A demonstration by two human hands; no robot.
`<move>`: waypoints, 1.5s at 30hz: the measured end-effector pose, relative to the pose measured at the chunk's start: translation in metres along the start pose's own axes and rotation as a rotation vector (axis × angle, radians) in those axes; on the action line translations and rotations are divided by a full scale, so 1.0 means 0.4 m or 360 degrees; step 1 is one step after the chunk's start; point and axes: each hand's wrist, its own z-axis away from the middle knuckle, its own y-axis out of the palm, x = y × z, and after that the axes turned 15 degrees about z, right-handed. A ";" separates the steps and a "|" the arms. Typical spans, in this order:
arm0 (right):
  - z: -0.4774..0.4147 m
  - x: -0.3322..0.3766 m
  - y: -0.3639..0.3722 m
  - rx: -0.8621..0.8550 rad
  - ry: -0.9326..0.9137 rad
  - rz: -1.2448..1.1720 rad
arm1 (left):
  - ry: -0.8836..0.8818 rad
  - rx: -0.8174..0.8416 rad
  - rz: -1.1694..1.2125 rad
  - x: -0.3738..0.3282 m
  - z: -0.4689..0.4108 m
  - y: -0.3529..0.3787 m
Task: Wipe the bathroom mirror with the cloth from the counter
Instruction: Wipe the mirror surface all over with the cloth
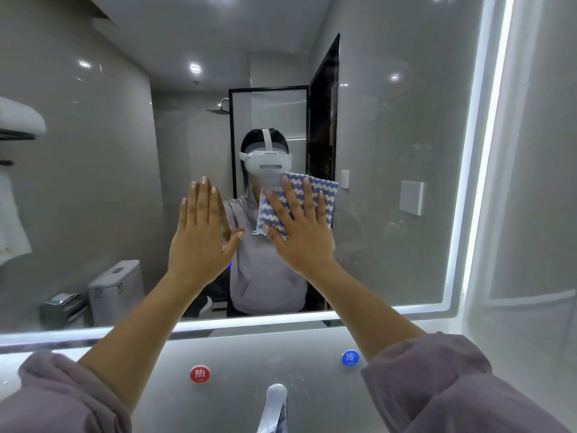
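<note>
Fingers [307, 198] of the right hand [299, 242] lie straight and spread wide over the cloth [324, 195], pressing it flat against the mirror [390, 135]. None of them curls round it, and the thumb stretches out across its lower left corner. The cloth, striped in blue and white waves, sits near the middle of the glass, just below the white headset [268, 162] seen in the reflection. Its top and right edges show past the fingertips.

Beside it, the left hand [199, 242] is held up with palm to the glass and meets its own reflection. Its fingers are straight and close together, holding nothing, with the thumb angled out toward the cloth — near its corner but apart from it.

Both forearms are bare, with mauve-grey sleeves [452, 379] bunched at the elbows.

A bright strip of light runs along the mirror's bottom and right edges. Below it on the counter [243, 351] stand a red knob [199, 374] to the left and a blue knob [350, 358] to the right — the faucet [275, 401] is between them, nearer the camera. Reflected at lower left is a toilet [115, 289], with a towel [12, 220] hanging above it at the frame's edge.
</note>
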 end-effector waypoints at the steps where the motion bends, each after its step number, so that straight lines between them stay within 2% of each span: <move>1: 0.000 -0.001 0.001 -0.0010 -0.0001 -0.0010 | -0.0006 -0.0015 0.0018 -0.004 -0.004 0.006; 9: 0.051 -0.006 0.020 -0.0045 -0.0029 0.0017 | -0.0086 -0.0135 0.0139 -0.020 -0.013 0.058; 23: 0.325 -0.006 0.104 0.0096 -0.0096 0.0140 | -0.0055 -0.0104 0.0131 -0.013 -0.013 0.066; 32: 0.358 -0.017 0.116 0.0104 -0.0096 0.0140 | -0.0012 -0.0138 0.0116 -0.013 -0.013 0.069; 45: 0.405 -0.129 0.140 0.0092 -0.0220 0.0182 | 0.0015 -0.0175 0.0064 -0.006 -0.016 0.073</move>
